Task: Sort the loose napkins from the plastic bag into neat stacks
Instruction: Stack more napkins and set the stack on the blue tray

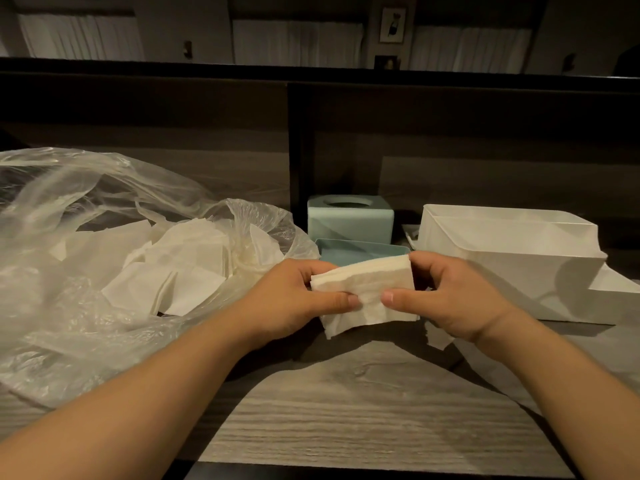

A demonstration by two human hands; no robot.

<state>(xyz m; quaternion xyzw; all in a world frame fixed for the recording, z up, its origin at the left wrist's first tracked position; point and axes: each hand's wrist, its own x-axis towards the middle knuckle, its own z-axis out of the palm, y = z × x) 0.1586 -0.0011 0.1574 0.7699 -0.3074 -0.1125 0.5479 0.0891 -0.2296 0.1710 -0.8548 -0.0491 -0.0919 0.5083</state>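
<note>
Wood-grain tabletop (pixel 363 410) fills the near foreground, with 2 bare forearms reaching forward across it. Behind the hands, a pale-green tissue dispenser (pixel 350 218) with a round top opening stands against the dark back panel (pixel 450 140); its detached pale-green tray (pixel 360 250) lies just in front of it, partly hidden by the held paper. A white plastic bin (pixel 512 265) stands to the right, near the right hand. A clear plastic bag (pixel 69 258) spreads over the left side of the table, mouth toward the centre, holding loose white napkins (pixel 180 268).

A small stack of napkins (pixel 367 289) is held above the table at centre. Left hand (pixel 294 299) pinches its left edge, thumb on top; right hand (pixel 450 296) pinches its right edge likewise. A further scrap of white paper (pixel 438 336) lies below the right wrist.

Beyond the panel, the dim room shows pale curtains (pixel 298 43) and a small framed picture (pixel 392 25).
</note>
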